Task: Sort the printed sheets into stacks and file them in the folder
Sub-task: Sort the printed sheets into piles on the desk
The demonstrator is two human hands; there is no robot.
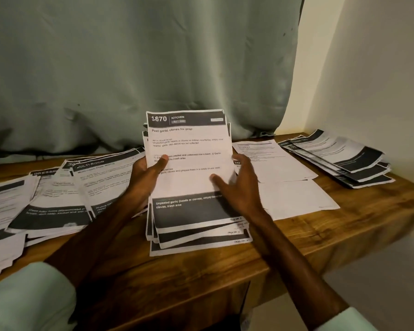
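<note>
Step in hand: sorting. The bundle of sheets (191, 211) is being gone through, and its top sheet (189, 144), headed "1670 KITCHEN", is up for reading.
Left hand (148, 173): grasping the bundle at its left edge, with the thumb across the front of the top sheet.
Right hand (242, 185): released, with fingers spread at the right edge and the thumb lying on the top sheet. It is slightly blurred.
Where the bundle is: in the middle of the bench (201, 283). Its lower end seems to rest on the wood.
Next move, as I judge: separate only the top sheet and carry it to the stack of its category. The sheets are thin and may cling together.
Stacks: the left stacks (58, 187) overlap one another. The plain sheets (273, 161) lie just right of the bundle.
Edges: the far-right stack (344, 161) is near the bench corner and could slip off.
Open room: bare wood in front of the bundle. The curtain (129, 56) closes the back.
Folder: not in view.
</note>
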